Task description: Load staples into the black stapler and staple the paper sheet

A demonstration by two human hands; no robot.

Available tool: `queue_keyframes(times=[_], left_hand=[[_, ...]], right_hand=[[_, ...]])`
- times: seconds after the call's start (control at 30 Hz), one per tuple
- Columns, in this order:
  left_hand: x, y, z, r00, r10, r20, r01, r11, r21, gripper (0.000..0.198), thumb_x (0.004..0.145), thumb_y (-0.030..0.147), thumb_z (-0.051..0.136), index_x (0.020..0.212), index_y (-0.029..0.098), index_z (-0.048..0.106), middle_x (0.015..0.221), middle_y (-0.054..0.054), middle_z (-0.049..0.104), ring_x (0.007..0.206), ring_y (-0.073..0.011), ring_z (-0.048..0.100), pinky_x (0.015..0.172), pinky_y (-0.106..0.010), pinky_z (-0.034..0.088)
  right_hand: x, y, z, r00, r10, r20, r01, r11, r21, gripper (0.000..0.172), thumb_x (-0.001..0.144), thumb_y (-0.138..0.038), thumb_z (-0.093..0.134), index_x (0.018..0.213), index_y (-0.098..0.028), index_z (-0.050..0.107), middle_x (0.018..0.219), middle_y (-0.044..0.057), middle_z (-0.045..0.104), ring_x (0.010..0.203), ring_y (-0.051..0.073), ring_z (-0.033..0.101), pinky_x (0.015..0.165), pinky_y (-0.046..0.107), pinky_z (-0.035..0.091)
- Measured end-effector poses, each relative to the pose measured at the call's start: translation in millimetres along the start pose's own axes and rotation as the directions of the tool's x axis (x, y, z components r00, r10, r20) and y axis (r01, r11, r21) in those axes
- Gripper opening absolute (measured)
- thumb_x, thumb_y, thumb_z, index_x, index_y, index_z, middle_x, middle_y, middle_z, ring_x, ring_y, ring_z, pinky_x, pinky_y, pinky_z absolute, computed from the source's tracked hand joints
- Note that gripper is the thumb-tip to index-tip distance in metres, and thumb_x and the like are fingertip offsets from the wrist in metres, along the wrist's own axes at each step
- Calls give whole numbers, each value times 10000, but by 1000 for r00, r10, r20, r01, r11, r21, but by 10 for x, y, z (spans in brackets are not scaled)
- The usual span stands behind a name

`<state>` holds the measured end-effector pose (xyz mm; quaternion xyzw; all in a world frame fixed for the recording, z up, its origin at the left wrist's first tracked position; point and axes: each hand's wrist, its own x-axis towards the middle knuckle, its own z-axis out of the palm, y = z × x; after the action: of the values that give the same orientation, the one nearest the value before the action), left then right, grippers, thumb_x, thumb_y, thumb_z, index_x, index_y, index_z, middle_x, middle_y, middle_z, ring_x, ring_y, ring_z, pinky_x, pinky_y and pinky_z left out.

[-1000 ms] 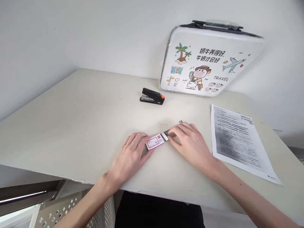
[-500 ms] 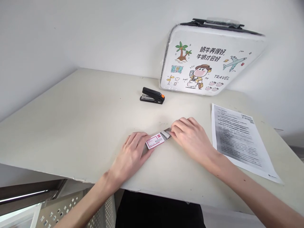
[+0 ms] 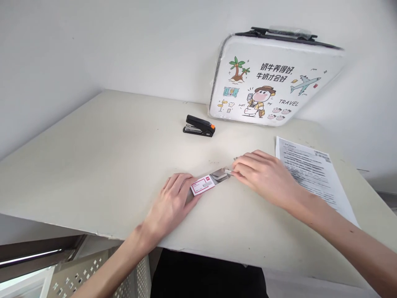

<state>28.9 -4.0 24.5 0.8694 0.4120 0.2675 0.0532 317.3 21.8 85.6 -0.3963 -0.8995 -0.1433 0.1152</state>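
A small white and pink staple box point(image 3: 203, 184) lies on the cream table point(image 3: 102, 157), its inner tray pulled out to the right and showing silver staples point(image 3: 221, 174). My left hand point(image 3: 172, 203) rests flat beside the box and pins its left end with the fingers. My right hand point(image 3: 265, 176) is at the tray's right end, fingertips pinched on a strip of staples there. A black stapler point(image 3: 199, 126) with an orange tip sits farther back on the table, apart from both hands.
A white case point(image 3: 269, 78) printed with travel cartoons leans against the wall at the back right. A printed sheet of paper point(image 3: 313, 174) lies to the right, partly under my right forearm. The table's front edge runs just below my wrists.
My right hand has moved to the right, away from the box, and more of the silver tray and staples now shows. The left hand has stayed put.
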Motion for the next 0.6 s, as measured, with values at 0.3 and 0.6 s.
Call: queue_keyframes(times=[0.3,0.6], left_hand=[[23,6,-11,1000,-2,-3,2,1000,7,241,1042,293,596,1261,192,592,1217,-109,671,1115,-267,659,961,-476,582],[65,15,-39,1000,-12,-11,12,1000,-11,298,1010,224,595,1306,212,578,1230,-106,664,1134,-277,646,974,-485,568]], right_hand=[[-256,33,16,894,447,28,-438,858,270,236,1002,-322,593,808,-247,706,949,-6,797,772,176,726,617,287,459],[-480,233,209,754,656,17,-630,716,301,281,1016,-405,571,865,-232,733,965,34,792,635,161,655,608,317,464]])
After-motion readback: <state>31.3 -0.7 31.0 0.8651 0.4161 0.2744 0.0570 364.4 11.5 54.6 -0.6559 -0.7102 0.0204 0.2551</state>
